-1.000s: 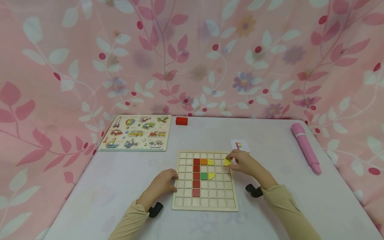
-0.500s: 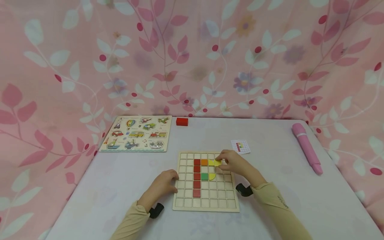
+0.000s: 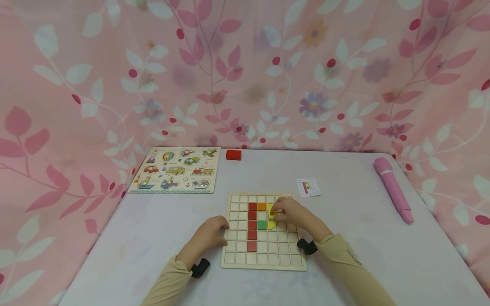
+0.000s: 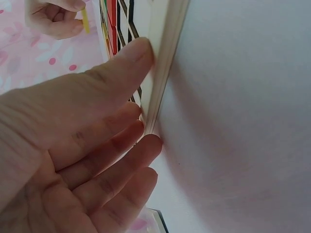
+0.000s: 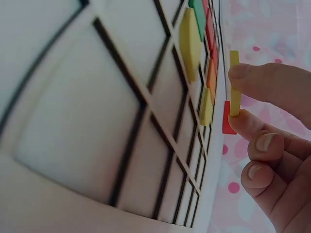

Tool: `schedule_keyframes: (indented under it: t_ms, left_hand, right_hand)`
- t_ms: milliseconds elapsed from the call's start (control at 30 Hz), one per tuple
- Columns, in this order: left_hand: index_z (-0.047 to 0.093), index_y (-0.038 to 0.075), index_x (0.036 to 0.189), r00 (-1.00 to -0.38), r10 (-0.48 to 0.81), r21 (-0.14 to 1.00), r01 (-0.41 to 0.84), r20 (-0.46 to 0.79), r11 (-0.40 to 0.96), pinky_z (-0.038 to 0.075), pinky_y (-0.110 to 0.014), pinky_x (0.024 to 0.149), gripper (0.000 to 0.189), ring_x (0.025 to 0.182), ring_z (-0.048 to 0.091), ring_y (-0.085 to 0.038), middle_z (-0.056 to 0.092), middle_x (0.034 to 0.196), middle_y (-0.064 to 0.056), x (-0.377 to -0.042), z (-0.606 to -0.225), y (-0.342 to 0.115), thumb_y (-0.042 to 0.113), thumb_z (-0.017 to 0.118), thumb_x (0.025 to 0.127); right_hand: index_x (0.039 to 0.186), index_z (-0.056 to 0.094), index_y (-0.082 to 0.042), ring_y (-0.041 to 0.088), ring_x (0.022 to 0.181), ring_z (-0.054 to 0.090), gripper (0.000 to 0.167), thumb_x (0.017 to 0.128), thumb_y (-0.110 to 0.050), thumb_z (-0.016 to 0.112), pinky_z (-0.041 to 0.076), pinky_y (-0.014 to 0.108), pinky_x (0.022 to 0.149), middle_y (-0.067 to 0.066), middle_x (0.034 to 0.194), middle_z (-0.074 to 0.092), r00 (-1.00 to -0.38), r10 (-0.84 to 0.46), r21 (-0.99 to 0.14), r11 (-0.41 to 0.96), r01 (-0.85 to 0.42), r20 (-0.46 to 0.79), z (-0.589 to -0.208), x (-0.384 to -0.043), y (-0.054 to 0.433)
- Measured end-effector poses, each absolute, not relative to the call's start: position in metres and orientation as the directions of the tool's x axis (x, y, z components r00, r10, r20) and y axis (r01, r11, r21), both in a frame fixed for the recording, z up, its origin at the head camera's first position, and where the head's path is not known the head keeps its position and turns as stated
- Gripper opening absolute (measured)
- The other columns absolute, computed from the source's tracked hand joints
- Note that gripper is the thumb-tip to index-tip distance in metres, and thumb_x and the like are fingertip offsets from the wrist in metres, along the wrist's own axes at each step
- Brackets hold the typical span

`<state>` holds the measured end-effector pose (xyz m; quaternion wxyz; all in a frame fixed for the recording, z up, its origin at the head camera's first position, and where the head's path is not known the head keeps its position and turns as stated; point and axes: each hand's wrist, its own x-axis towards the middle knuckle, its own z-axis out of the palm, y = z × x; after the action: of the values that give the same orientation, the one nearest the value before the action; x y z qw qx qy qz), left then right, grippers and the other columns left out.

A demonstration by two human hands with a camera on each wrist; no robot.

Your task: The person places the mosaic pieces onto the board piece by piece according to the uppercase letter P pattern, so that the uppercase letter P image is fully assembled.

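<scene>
A wooden grid board (image 3: 273, 260) lies on the table, with a column of red tiles (image 3: 252, 235), an orange tile (image 3: 261, 207) and a green tile (image 3: 262, 225) set in its squares. Two yellow tiles with a curved side also sit on it, one (image 5: 206, 108) beside the orange, one (image 3: 272, 226) beside the green. My right hand (image 3: 292, 214) pinches another yellow tile (image 5: 235, 103) between thumb and index finger, just above the board and seen edge-on in the right wrist view. At the board's left edge, my left hand (image 3: 208, 233) rests with thumb and relaxed fingers touching the rim.
Behind the board lies a small printed card (image 3: 308, 187) with a coloured grid pattern. A vehicle picture puzzle (image 3: 180, 170) is at the back left, a red block (image 3: 233, 155) beside it. A pink, thick pen-shaped object (image 3: 394, 191) lies at the right. A floral curtain hangs behind.
My right hand has carried the yellow tile leftward from the board's right side, then slightly toward me, to between the two placed yellow tiles. My left hand has stayed at the rim.
</scene>
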<state>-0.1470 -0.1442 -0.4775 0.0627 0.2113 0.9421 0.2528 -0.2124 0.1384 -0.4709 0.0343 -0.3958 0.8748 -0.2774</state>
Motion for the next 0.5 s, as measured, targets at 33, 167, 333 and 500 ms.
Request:
schedule_keyframes:
  t_ms: [33, 167, 333, 500]
  left_hand:
    - [0.063, 0.0, 0.084, -0.902, 0.431, 0.504, 0.368, -0.009, 0.781, 0.045, -0.035, 0.076, 0.035, 0.083, 0.053, -0.021, 0.057, 0.089, -0.005, -0.147, -0.477, -0.144, 0.002, 0.081, 0.054]
    - [0.062, 0.0, 0.083, -0.901, 0.434, 0.507, 0.373, -0.003, 0.777, 0.045, -0.035, 0.076, 0.035, 0.082, 0.053, -0.02, 0.057, 0.089, -0.005, -0.148, -0.478, -0.144, 0.002, 0.081, 0.054]
    - [0.062, 0.0, 0.083, -0.902, 0.432, 0.513, 0.367, -0.007, 0.776, 0.044, -0.035, 0.076, 0.035, 0.082, 0.053, -0.02, 0.057, 0.089, -0.005, -0.148, -0.478, -0.144, 0.001, 0.081, 0.054]
    - [0.062, 0.0, 0.082, -0.907, 0.422, 0.513, 0.356, -0.013, 0.781, 0.044, -0.035, 0.075, 0.035, 0.082, 0.053, -0.02, 0.057, 0.088, -0.004, -0.147, -0.478, -0.143, 0.001, 0.081, 0.053]
  right_hand:
    - [0.083, 0.068, -0.008, 0.015, 0.075, 0.052, 0.007, 0.076, -0.011, 0.07, 0.046, 0.026, 0.066, 0.0, 0.084, 0.06, -0.684, -0.712, -0.514, 0.532, -0.673, 0.157, -0.473, -0.212, 0.138]
    - [0.08, 0.068, -0.009, 0.013, 0.072, 0.05, 0.005, 0.075, -0.009, 0.07, 0.046, 0.026, 0.064, -0.001, 0.083, 0.058, -0.7, -0.702, -0.514, 0.554, -0.655, 0.134, -0.48, -0.213, 0.137]
    - [0.077, 0.067, -0.01, 0.012, 0.069, 0.047, 0.005, 0.074, -0.008, 0.07, 0.044, 0.024, 0.061, -0.002, 0.082, 0.057, -0.712, -0.69, -0.507, 0.572, -0.645, 0.127, -0.486, -0.214, 0.137]
    - [0.074, 0.066, -0.011, 0.011, 0.065, 0.046, 0.005, 0.074, -0.007, 0.071, 0.043, 0.022, 0.057, -0.003, 0.079, 0.055, -0.716, -0.684, -0.497, 0.577, -0.648, 0.14, -0.488, -0.215, 0.136]
